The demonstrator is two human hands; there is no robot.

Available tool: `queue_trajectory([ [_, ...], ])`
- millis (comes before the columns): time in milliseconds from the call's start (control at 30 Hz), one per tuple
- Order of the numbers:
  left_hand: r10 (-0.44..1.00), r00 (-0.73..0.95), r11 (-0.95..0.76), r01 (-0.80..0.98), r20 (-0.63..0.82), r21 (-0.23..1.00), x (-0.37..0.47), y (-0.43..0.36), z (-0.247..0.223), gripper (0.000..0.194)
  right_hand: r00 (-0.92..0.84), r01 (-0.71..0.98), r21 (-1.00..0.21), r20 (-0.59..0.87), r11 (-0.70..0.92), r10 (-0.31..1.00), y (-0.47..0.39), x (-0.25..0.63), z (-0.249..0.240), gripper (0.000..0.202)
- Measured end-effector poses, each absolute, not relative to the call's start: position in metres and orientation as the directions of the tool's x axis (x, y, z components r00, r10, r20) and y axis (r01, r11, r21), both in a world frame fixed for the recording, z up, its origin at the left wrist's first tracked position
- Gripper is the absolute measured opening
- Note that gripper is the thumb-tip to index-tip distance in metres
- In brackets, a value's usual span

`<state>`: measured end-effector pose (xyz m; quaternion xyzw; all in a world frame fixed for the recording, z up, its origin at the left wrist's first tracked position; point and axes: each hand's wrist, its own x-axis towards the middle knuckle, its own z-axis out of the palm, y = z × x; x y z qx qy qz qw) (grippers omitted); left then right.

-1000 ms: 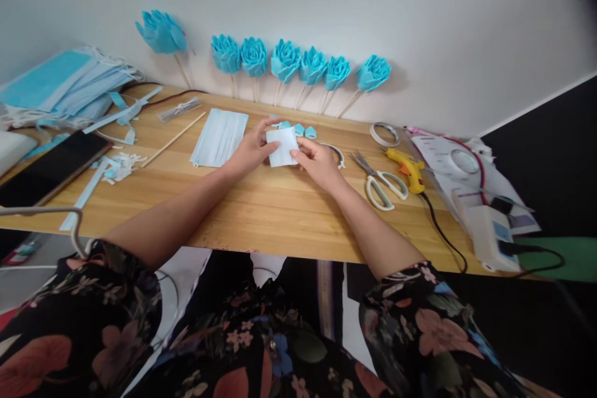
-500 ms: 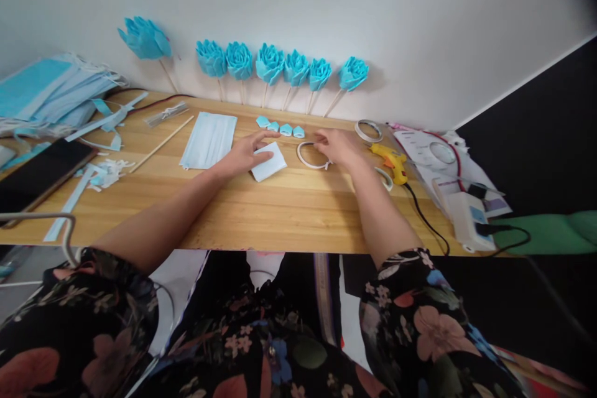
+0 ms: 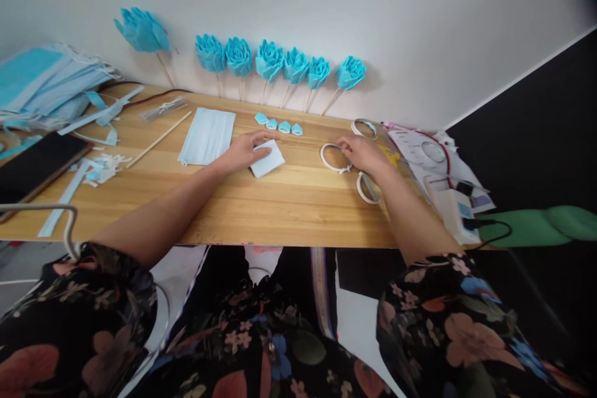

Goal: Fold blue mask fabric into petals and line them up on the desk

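My left hand (image 3: pixel 246 152) rests at the left side of a folded pale blue piece (image 3: pixel 268 160), thumb on top of it and fingers apart. Pinched at its right edge, a thin white ring (image 3: pixel 329 167) is in my right hand (image 3: pixel 362 152). Behind the folded piece lie several small folded blue pieces (image 3: pixel 284 127) in a row. An unfolded pale blue mask (image 3: pixel 208 135) is left of my left hand. A tape roll (image 3: pixel 367 188) lies just in front of my right hand.
Several blue fabric flowers (image 3: pixel 269 61) on sticks lean against the wall. At left are stacked masks (image 3: pixel 41 84), a phone (image 3: pixel 40 168), scraps and a wooden stick (image 3: pixel 158 139). Another tape roll (image 3: pixel 364 129), a partly hidden yellow glue gun (image 3: pixel 390 154) and a power strip (image 3: pixel 459 214) are at right.
My right hand has moved right, taking the white ring with it. It now covers part of the yellow glue gun, and the front tape roll shows more fully. My left hand remains on the folded piece.
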<state>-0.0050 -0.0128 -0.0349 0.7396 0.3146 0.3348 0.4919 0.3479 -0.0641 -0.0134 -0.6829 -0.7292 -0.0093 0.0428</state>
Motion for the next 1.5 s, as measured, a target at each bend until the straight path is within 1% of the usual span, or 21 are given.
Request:
queue_trajectory([
  [100,0.788,0.582,-0.337,0.135,0.201,0.932,-0.005,-0.011,-0.037,0.042,0.040,0.997,-0.063,-0.017,-0.041,0.999,-0.072,0.361,-0.008,0.035],
  [133,0.788,0.584,-0.331,0.135,0.195,0.934,-0.005,-0.011,-0.038,0.044,0.046,0.998,-0.051,-0.008,-0.046,0.999,-0.074,0.360,-0.004,0.034],
  [200,0.787,0.593,-0.305,0.135,0.170,0.943,-0.005,-0.009,-0.040,0.050,-0.010,0.999,-0.032,0.079,0.012,0.997,-0.075,0.350,0.001,0.034],
  [267,0.788,0.597,-0.278,0.128,0.150,0.952,-0.005,-0.008,-0.040,0.055,-0.113,0.988,-0.083,0.199,0.132,0.973,-0.076,0.326,0.004,0.036],
  [300,0.790,0.594,-0.270,0.122,0.148,0.955,-0.005,-0.008,-0.040,0.057,-0.162,0.970,-0.142,0.234,0.199,0.959,-0.075,0.310,0.003,0.037],
  [367,0.794,0.589,-0.260,0.101,0.153,0.960,-0.005,-0.009,-0.039,0.059,-0.200,0.904,-0.330,0.233,0.271,0.952,-0.074,0.274,-0.001,0.035],
  [433,0.792,0.589,-0.252,0.075,0.161,0.965,-0.005,-0.010,-0.038,0.059,-0.203,0.806,-0.523,0.196,0.277,0.959,-0.071,0.241,-0.008,0.035],
  [533,0.793,0.580,-0.277,0.070,0.187,0.958,-0.004,-0.012,-0.036,0.056,-0.177,0.628,-0.745,0.145,0.225,0.974,-0.060,0.207,-0.019,0.041],
  [600,0.802,0.558,-0.312,0.088,0.213,0.946,-0.003,-0.012,-0.035,0.053,-0.150,0.495,-0.852,0.111,0.172,0.982,-0.053,0.196,-0.025,0.041],
  [667,0.819,0.525,-0.329,0.104,0.229,0.939,-0.002,-0.012,-0.035,0.053,-0.103,0.408,-0.904,0.098,0.132,0.990,-0.048,0.192,-0.028,0.040],
  [733,0.847,0.488,-0.297,0.102,0.213,0.949,0.000,-0.011,-0.035,0.054,-0.026,0.369,-0.922,0.117,0.118,0.993,-0.047,0.191,-0.031,0.039],
  [800,0.878,0.449,-0.221,0.075,0.165,0.972,0.001,-0.010,-0.035,0.057,0.058,0.345,-0.931,0.151,0.122,0.987,-0.050,0.192,-0.033,0.038],
  [900,0.906,0.407,-0.129,0.001,0.117,0.992,0.002,-0.008,-0.035,0.061,0.113,0.333,-0.936,0.162,0.117,0.980,-0.055,0.196,-0.036,0.036],
  [1000,0.910,0.394,-0.135,-0.010,0.128,0.991,0.001,-0.008,-0.035,0.056,0.098,0.354,-0.928,0.162,0.118,0.982,-0.058,0.198,-0.039,0.038],
  [1133,0.912,0.376,-0.208,0.079,0.164,0.975,-0.004,-0.007,-0.036,0.044,-0.003,0.465,-0.878,0.132,0.118,0.991,-0.060,0.197,-0.039,0.041],
  [1233,0.914,0.369,-0.259,0.209,0.169,0.943,-0.006,-0.005,-0.040,0.034,-0.052,0.649,-0.753,0.101,0.110,0.994,-0.063,0.198,-0.032,0.043],
  [1333,0.914,0.363,-0.294,0.284,0.181,0.913,-0.007,-0.001,-0.047,0.030,0.008,0.834,-0.543,0.182,0.094,0.983,-0.065,0.200,-0.025,0.034],
  [1367,0.912,0.364,-0.304,0.288,0.190,0.908,-0.007,0.000,-0.049,0.030,0.025,0.857,-0.508,0.209,0.087,0.978,-0.065,0.201,-0.024,0.031],
  [1400,0.907,0.369,-0.317,0.285,0.201,0.905,-0.007,0.001,-0.051,0.030,0.033,0.859,-0.505,0.223,0.086,0.974,-0.064,0.202,-0.024,0.029],
  [1433,0.902,0.377,-0.329,0.277,0.213,0.903,-0.006,0.002,-0.052,0.029,0.033,0.840,-0.534,0.221,0.093,0.975,-0.063,0.203,-0.025,0.029],
  [1500,0.884,0.400,-0.357,0.248,0.241,0.901,-0.006,0.002,-0.053,0.027,0.022,0.756,-0.644,0.198,0.113,0.980,-0.059,0.205,-0.030,0.033],
])
